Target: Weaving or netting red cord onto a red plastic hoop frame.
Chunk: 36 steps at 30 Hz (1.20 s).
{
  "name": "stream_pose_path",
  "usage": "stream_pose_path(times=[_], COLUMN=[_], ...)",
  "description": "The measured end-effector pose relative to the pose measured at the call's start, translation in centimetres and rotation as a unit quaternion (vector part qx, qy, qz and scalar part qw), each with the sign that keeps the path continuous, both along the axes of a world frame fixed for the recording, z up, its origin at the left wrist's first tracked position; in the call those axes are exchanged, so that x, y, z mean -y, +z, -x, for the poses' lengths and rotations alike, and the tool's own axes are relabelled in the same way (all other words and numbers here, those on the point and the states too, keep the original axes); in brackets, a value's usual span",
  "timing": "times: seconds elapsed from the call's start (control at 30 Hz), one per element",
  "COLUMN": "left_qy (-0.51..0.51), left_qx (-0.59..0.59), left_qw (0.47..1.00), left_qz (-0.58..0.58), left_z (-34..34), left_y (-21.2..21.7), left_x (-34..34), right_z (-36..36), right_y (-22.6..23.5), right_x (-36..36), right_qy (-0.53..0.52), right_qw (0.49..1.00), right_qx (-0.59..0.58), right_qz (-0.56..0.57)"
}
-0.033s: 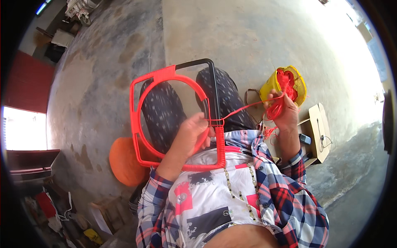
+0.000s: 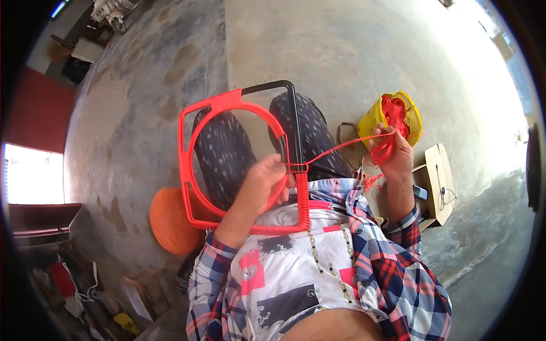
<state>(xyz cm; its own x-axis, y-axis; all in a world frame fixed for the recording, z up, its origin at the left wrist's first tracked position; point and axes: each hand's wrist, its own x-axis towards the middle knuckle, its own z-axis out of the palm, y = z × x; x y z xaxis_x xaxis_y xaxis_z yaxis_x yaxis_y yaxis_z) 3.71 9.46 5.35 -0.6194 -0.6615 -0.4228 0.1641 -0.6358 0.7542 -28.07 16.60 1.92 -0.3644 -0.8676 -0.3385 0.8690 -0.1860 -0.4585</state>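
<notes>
A square frame with a round inner ring rests over my lap. Red cord is wound round most of it, while bare black bar shows along the top right and upper right side. My left hand is closed on the ring's right side, its fingertips partly hidden. Next to it, red cord loops around ring and outer bar, then runs taut up to the right. Away from the frame, my right hand grips this cord, with a looped bundle of it at the fingers.
A yellow bucket filled with red cord stands beyond my right hand. Nearer is an open cardboard box with a small dark device. An orange round seat is at the left. Assorted clutter lies at lower left.
My right hand has shifted very slightly to the right, with the cord still in it. The frame and my left hand stay in place.
</notes>
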Motion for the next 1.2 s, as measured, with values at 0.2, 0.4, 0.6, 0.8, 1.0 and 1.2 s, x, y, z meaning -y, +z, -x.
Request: stream_pose_path(times=[0.2,0.4,0.6,0.8,1.0,1.2], left_qy=[0.013,0.029,0.035,0.016,0.172,0.135], left_qx=[0.014,-0.005,0.009,-0.01,-0.017,0.152], left_qw=[1.0,0.999,0.997,0.997,0.985,0.944], left_qz=[0.0,-0.04,-0.067,-0.069,0.005,0.261], left_z=[-0.5,-1.2,-1.6,-1.5,-1.4,-1.2], left_y=[0.0,-0.3,-1.1,-1.9,-2.0,-3.3], left_x=[0.4,1.0,1.6,2.7,1.6,1.4], right_z=[1.2,-0.9,1.4,2.6,-8.4,-13.7], right_y=[-0.4,-1.0,-4.7,-7.7,3.1,3.2], right_x=[-2.1,-2.8,-3.8,-0.7,5.9,8.7], right_qy=[-0.048,0.166,0.114,-0.073,0.271,0.271], right_qw=[0.994,0.985,0.992,0.995,0.915,0.476], right_qx=[0.032,-0.04,-0.047,0.035,-0.297,-0.819], right_qz=[0.097,0.022,0.027,-0.054,-0.02,0.17])
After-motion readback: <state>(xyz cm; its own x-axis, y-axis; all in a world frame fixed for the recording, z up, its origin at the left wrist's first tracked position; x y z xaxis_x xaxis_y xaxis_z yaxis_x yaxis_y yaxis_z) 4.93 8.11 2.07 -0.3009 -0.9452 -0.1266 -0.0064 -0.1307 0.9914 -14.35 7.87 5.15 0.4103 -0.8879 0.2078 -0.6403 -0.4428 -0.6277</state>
